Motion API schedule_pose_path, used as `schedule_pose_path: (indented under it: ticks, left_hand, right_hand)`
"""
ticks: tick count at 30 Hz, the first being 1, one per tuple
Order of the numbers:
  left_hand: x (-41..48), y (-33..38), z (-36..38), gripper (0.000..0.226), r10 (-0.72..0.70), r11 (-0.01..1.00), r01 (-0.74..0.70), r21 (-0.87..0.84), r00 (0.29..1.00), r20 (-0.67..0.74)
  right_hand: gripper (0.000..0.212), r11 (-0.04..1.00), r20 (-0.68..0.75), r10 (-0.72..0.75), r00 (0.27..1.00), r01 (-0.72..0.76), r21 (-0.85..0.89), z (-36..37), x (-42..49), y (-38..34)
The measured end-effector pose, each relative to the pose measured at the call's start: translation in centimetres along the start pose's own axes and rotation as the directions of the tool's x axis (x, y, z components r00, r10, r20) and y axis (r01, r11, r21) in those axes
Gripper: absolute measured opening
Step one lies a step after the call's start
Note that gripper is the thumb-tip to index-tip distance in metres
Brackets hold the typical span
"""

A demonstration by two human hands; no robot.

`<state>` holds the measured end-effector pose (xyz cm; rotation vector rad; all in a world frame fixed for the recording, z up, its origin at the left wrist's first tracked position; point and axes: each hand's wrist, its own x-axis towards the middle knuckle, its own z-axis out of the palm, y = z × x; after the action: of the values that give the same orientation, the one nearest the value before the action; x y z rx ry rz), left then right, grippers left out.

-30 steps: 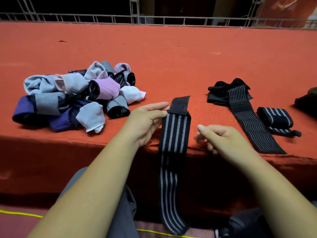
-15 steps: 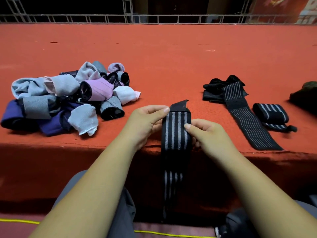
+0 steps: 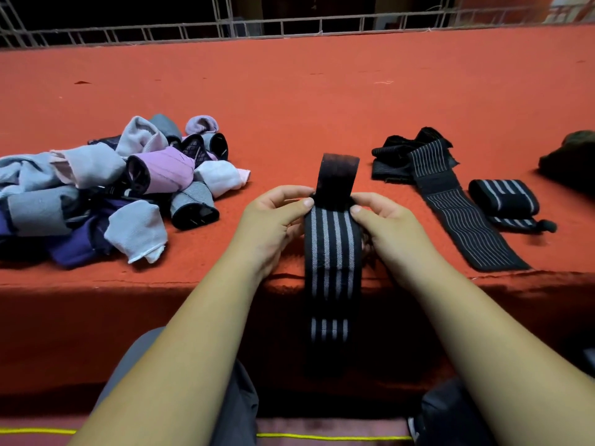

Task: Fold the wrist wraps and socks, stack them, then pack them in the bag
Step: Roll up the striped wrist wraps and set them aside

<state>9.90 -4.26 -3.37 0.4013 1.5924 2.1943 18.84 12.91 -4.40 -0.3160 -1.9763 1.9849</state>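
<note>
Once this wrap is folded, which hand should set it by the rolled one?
Right, likely. The right hand pinches the wrap on the side facing the rolled wrap; the left hand would have to cross.

Stage or event hall, by the look of it, dimly lit.
A broad red-carpeted table (image 3: 322, 91) with metal truss framing (image 3: 225, 27) running behind it against darkness.

Both hands, left hand (image 3: 273, 220) and right hand (image 3: 383, 220), pinch a black striped wrist wrap (image 3: 333, 246) at the red table (image 3: 322, 107) edge, beside a sock pile (image 3: 106, 188)
</note>
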Motion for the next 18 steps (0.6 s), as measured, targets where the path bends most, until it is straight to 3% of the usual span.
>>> schedule_pose_path:
  ticks: [9, 18]
  left_hand:
    - [0.16, -0.06, -0.63, 0.017, -0.037, 0.999, 0.035, 0.032, 0.998, 0.052]
    - [-0.55, -0.1, -0.45, 0.02, -0.01, 1.0, 0.008, 0.028, 0.995, 0.101]
  right_hand:
    - [0.035, 0.984, 0.051, 0.093, 0.994, -0.1, 0.148, -0.35, 0.04, -0.23]
    - [0.016, 0.99, 0.116, 0.043, 0.992, -0.058, 0.128, -0.88, -0.31, 0.19]
